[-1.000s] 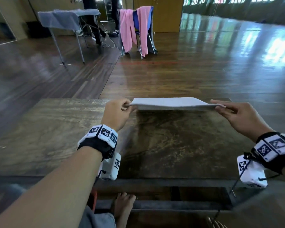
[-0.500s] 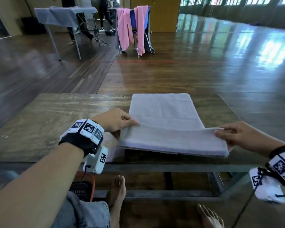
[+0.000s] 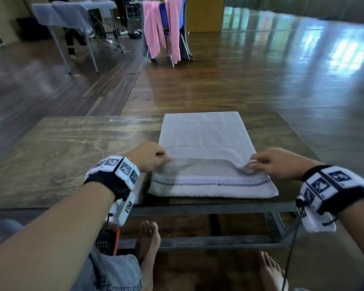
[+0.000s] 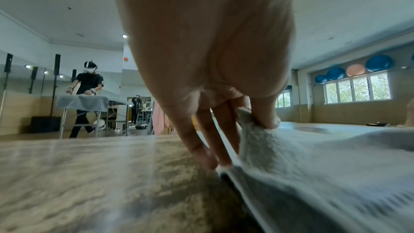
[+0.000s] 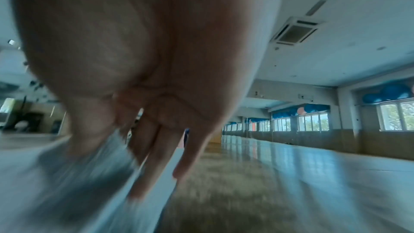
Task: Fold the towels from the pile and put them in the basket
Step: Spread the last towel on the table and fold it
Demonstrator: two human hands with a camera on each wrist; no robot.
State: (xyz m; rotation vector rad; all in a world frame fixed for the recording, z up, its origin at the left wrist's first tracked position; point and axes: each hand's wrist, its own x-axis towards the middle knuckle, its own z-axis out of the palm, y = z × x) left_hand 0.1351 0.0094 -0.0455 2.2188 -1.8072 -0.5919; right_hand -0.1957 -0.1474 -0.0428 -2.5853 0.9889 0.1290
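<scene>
Evidently towel (image 3: 206,141) was pinched at lower centre by left hand (image 3: 148,156) and right hand (image 3: 280,162), corners matched for even fold on table (image 3: 72,148).

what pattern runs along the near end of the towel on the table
A dark checkered stripe band runs across the pale grey towel; the head view shows it best.

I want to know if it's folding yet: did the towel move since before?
Yes. The towel was held up over the table's far edge; now it lies on the tabletop, its upper layer pulled toward the near edge by both hands.

Head overhead, wrists low, close
</scene>
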